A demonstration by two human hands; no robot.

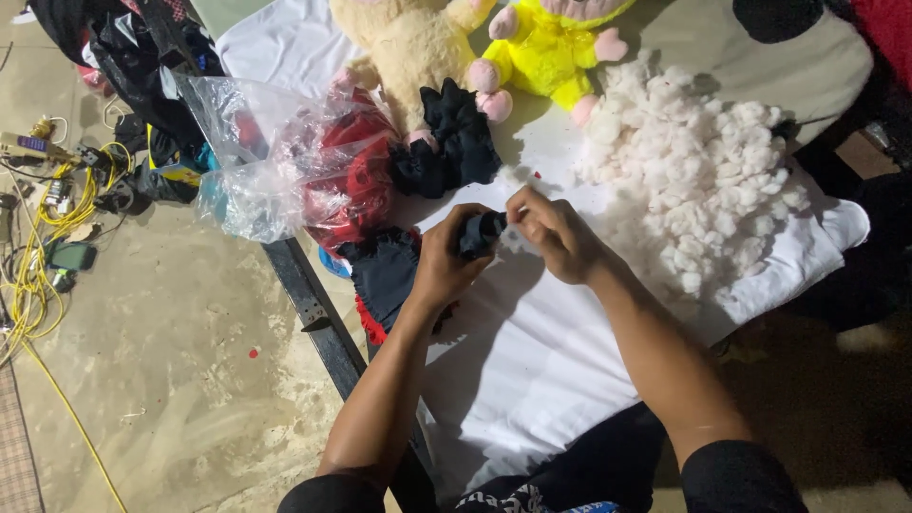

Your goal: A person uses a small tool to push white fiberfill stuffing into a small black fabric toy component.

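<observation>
Small black fabric piece (482,233), soft and crumpled, tube-like at its open end, held up over the white cloth (532,370) that covers the table. A bit of pale stuffing shows at its mouth, against the right fingertips.

Left hand (445,266): curled tight around the black piece from below and the left, thumb side up, wrist bent slightly inward, forearm coming up from the lower edge of the view. Closed grip on the fabric.

Right hand (556,233): fingers pinched narrow and pressed to the open end of the same piece, knuckles raised, forearm running diagonally from the lower right. The piece sits between the two hands, touching both.

Just below the left wrist: dark navy fabric (385,275) with a red fringed edge, lying flat and partly hanging over the table side.

Above the hands: a second bundle of black ruffled cloth (451,142), bunched. Behind it a tan plush toy (408,43), shaggy pile, and beside that a yellow plush toy (546,47) with pink feet.

Right of the hands: big loose heap of white fibre stuffing (693,171), lumpy and fluffy.

Left: clear crinkled plastic bag (275,152) with red material inside, at the table edge.

Beyond the table: bare concrete floor (180,351), yellow cable (38,285) coiled on it.
</observation>
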